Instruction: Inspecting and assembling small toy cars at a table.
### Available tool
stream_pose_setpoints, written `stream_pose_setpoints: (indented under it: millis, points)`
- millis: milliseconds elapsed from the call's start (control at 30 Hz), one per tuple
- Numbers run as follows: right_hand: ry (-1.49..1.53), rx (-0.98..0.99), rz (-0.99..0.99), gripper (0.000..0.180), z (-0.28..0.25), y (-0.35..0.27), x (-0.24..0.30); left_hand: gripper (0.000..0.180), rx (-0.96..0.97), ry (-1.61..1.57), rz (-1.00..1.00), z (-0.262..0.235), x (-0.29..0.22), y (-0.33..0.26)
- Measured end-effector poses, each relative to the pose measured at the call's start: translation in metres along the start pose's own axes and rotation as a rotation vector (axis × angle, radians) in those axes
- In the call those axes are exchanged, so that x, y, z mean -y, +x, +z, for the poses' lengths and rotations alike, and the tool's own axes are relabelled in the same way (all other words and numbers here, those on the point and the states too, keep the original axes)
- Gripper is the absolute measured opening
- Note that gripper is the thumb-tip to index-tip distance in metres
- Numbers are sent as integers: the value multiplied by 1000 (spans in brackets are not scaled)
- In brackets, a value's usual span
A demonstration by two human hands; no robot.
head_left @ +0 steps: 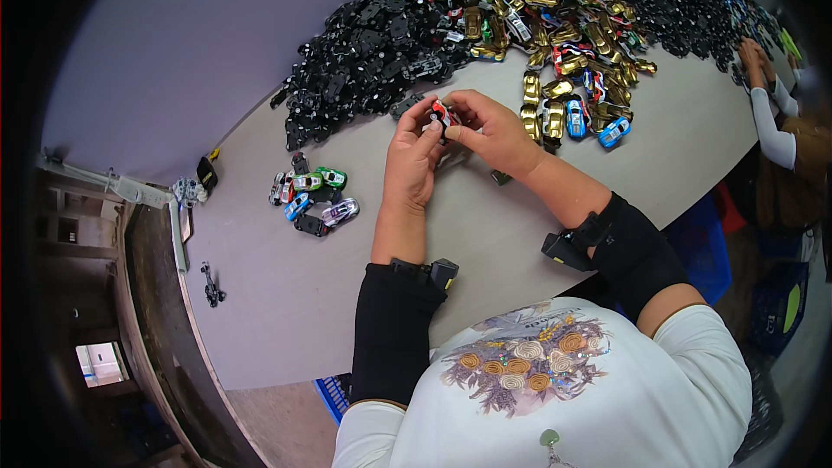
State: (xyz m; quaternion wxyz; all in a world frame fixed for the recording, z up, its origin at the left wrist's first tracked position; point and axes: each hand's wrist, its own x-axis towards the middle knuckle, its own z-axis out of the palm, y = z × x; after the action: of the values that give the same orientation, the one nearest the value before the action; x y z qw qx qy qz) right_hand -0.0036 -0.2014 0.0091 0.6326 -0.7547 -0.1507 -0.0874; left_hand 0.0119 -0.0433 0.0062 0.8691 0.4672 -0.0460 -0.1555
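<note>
Above the table [286,312], my left hand [409,160] and my right hand [498,132] are together, fingers closed around a small red-and-white toy car [443,116]. Fingers and thumbs of both hands cover part of the car. Beyond them spreads a heap of black toy car bases [364,48]. To its right is a heap of gold and coloured car bodies [537,22], with a blue toy car [575,119] at its near edge. A small dark piece [500,177] lies under my right wrist.
Left of my hands sits a small cluster of toy cars [308,182]. A dark slim object [211,284] lies near the table's left edge. Another heap of black parts [676,4] is at the far right, near a co-worker's hands [754,62]. A blue crate [700,247] stands below the right edge.
</note>
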Motion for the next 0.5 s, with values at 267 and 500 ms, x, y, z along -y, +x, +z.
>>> stream_pose_setpoints:
  millis: [267, 500]
  points:
    - [-50, 234, -120, 51, -15, 3, -2, 29, -63, 134, -17, -9, -2, 2]
    - [-256, 255, -102, 54, -23, 3, 8, 29, -13, 122, -76, -6, -2, 0]
